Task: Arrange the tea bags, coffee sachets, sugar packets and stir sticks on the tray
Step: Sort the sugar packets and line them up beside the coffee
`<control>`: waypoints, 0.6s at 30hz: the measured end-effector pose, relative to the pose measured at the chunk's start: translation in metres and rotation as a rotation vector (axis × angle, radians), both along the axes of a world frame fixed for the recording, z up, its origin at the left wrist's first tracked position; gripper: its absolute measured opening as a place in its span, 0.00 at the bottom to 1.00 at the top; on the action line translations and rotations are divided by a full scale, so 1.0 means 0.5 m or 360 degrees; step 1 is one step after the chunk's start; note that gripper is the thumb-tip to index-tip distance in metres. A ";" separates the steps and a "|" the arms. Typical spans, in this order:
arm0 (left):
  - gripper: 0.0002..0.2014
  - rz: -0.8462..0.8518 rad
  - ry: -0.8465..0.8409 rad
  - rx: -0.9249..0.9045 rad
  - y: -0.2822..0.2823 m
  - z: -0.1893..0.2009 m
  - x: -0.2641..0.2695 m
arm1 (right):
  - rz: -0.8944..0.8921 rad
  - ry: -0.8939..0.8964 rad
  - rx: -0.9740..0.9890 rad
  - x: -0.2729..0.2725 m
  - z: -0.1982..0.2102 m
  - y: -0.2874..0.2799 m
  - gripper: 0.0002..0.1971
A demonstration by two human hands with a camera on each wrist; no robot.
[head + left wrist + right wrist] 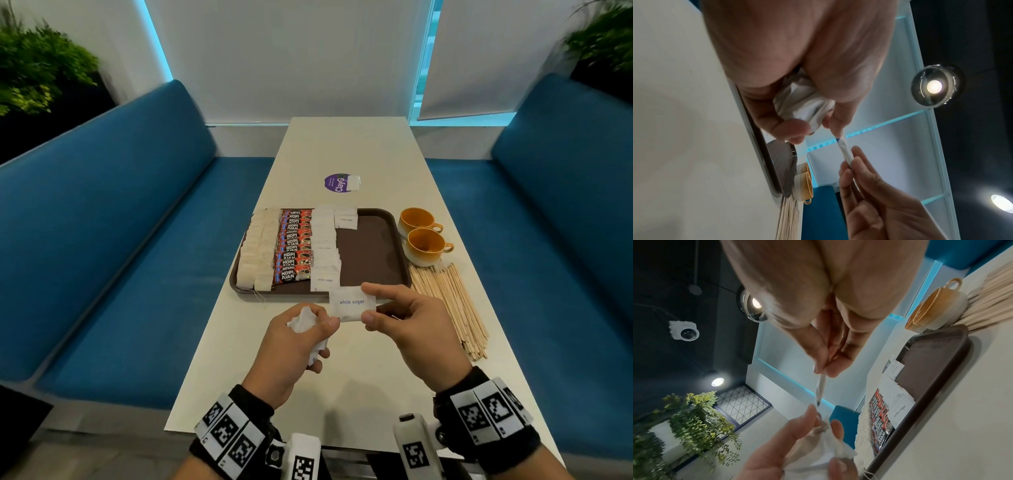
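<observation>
A white sugar packet point(351, 304) is pinched at its right end by the right hand point(416, 323) just before the brown tray point(394, 240). The left hand point(294, 346) pinches its other end, fingers curled round a bunch of packets point(303, 322), number unclear. The tray holds rows of tea bags point(257, 253), coffee sachets point(294, 246) and sugar packets point(324, 246). Beside it: two cups point(421, 236) and stir sticks point(448, 301).

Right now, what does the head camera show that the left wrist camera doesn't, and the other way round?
Only the head view shows the tea bags, coffee sachets and laid sugar packets in rows on the tray. Only the left wrist view shows a ceiling lamp. Both show the left hand gripping a bunch of white packets, the right hand pinching one white sugar packet, the orange cups and the stir sticks still on the table.
</observation>
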State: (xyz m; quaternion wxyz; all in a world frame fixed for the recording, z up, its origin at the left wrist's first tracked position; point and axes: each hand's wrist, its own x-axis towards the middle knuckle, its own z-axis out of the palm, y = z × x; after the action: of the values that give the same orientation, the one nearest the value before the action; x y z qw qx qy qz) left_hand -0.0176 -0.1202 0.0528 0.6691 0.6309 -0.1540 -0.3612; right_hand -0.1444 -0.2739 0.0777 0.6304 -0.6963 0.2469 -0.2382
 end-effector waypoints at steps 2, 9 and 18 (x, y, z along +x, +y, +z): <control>0.10 0.0054 0.0049 -0.0019 0.000 0.000 0.003 | -0.0004 0.0002 -0.0001 -0.001 -0.001 -0.004 0.19; 0.20 -0.0053 0.0244 -0.0042 -0.014 0.016 0.018 | 0.0163 0.0071 -0.0036 -0.002 0.000 -0.005 0.18; 0.07 0.0133 0.0329 -0.0078 -0.054 0.010 0.053 | 0.0137 0.0097 -0.0003 0.030 -0.013 -0.027 0.18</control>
State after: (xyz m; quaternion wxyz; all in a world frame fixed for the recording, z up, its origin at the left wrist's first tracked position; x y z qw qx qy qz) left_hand 0.0087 -0.1473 0.0576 0.7112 0.5795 -0.0665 -0.3923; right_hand -0.1293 -0.2871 0.0712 0.6315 -0.7139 0.2356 -0.1897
